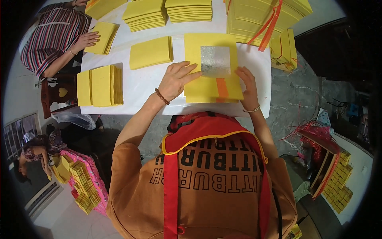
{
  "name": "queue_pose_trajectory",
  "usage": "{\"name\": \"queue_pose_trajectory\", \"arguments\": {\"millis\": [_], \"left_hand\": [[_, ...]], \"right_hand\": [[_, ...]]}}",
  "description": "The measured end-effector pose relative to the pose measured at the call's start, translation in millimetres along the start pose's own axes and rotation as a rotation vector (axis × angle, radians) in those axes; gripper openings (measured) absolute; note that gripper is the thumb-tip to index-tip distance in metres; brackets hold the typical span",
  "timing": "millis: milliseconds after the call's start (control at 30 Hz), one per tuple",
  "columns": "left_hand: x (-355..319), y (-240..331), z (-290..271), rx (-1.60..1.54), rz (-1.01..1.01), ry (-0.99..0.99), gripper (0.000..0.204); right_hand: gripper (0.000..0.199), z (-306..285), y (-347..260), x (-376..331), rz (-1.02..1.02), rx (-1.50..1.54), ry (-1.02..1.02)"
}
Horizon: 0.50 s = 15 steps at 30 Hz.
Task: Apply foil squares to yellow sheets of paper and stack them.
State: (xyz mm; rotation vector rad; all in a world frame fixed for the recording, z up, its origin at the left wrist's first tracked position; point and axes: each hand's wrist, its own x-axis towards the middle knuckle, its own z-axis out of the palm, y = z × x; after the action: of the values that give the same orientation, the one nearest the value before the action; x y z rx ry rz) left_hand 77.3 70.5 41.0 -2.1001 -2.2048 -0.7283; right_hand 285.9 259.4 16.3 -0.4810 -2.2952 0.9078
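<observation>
A stack of yellow paper sheets (pixel 211 89) lies on the white table (pixel 147 83) in front of me, with a silver foil square (pixel 215 61) on its top sheet and an orange band under its near edge. My left hand (pixel 177 79) rests flat on the stack's left side, fingers spread toward the foil square. My right hand (pixel 247 83) presses on the stack's right edge. Both wrists wear bracelets. Neither hand grips anything that I can see.
More yellow paper stacks lie about: one (pixel 151 51) left of my hands, one fanned pile (pixel 100 85) at the table's left edge, several at the far side, one tied with orange ribbon (pixel 264 20). A person in a striped top (pixel 53 36) touches a stack. Another person (pixel 36 151) sits lower left.
</observation>
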Motion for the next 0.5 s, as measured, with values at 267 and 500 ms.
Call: {"name": "queue_pose_trajectory", "arguments": {"millis": [267, 500], "left_hand": [[-25, 27, -26, -0.113, 0.046, -0.051, 0.036], [-12, 18, 0, -0.607, -0.594, -0.026, 0.021]], "right_hand": [[0.032, -25, -22, -7, -0.269, -0.184, -0.34], [0.027, -11, -31, 7, 0.444, 0.118, -0.391]]}}
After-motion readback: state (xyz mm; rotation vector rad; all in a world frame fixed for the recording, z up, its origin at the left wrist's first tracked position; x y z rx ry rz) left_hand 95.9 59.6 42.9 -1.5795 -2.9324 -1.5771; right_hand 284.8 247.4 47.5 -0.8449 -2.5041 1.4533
